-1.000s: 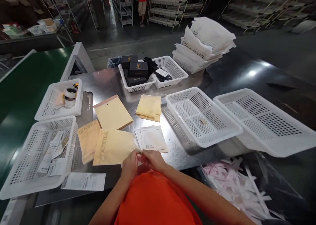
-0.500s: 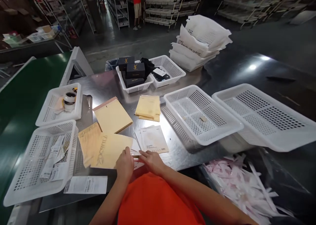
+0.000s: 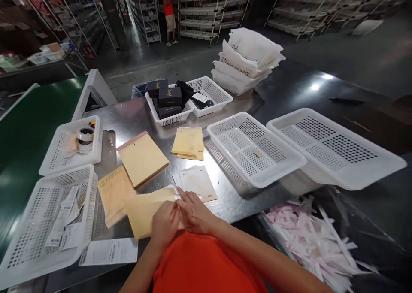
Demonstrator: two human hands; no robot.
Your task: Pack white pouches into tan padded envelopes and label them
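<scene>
The left hand [image 3: 165, 221] holds the end of a yellow envelope [image 3: 141, 209] over a metal surface [image 3: 227, 205]; the right hand [image 3: 197, 213] touches it, grip too hidden to tell.

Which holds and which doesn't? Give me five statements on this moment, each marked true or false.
1. The left hand and right hand are close together at the right end of a yellow envelope. True.
2. The tape rolls lie among the paper labels. False: they are in the neighbouring basket, farther back.
3. Black boxes sit in a white basket. True.
4. The basket stack stands left of the black boxes. False: it stands to their right.
5. A printed slip lies loose, outside any basket. True.
</scene>
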